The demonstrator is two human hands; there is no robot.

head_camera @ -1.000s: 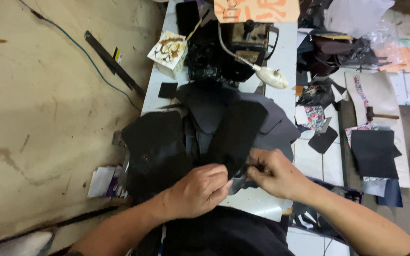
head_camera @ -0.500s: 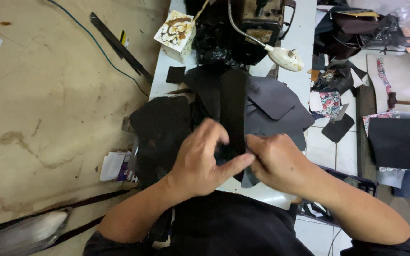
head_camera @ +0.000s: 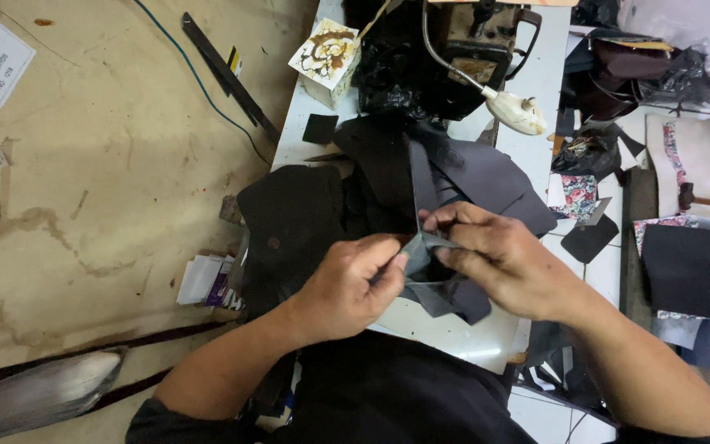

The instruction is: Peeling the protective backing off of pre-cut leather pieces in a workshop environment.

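Note:
My left hand (head_camera: 347, 284) and my right hand (head_camera: 499, 259) both pinch a small dark grey piece of leather-like material (head_camera: 423, 247) over the near part of a white table (head_camera: 454, 333). The piece is folded between my fingertips. Under and behind my hands lies a heap of black and dark grey cut pieces (head_camera: 371, 189). A black sewing machine (head_camera: 462, 49) stands at the far end of the table, with a white lamp head (head_camera: 518, 111) pointing toward the heap.
A small patterned box (head_camera: 326, 57) sits at the table's far left corner. To the right are more black sheets (head_camera: 684, 267), floral scraps (head_camera: 577, 193) and a hammer (head_camera: 704, 200). A brown floor with a blue cable (head_camera: 199, 78) lies left, papers (head_camera: 205, 279) by the table edge.
My hands have moved slightly nearer and now pinch a small folded piece instead of a long upright black strip. The camera has shifted closer to the table.

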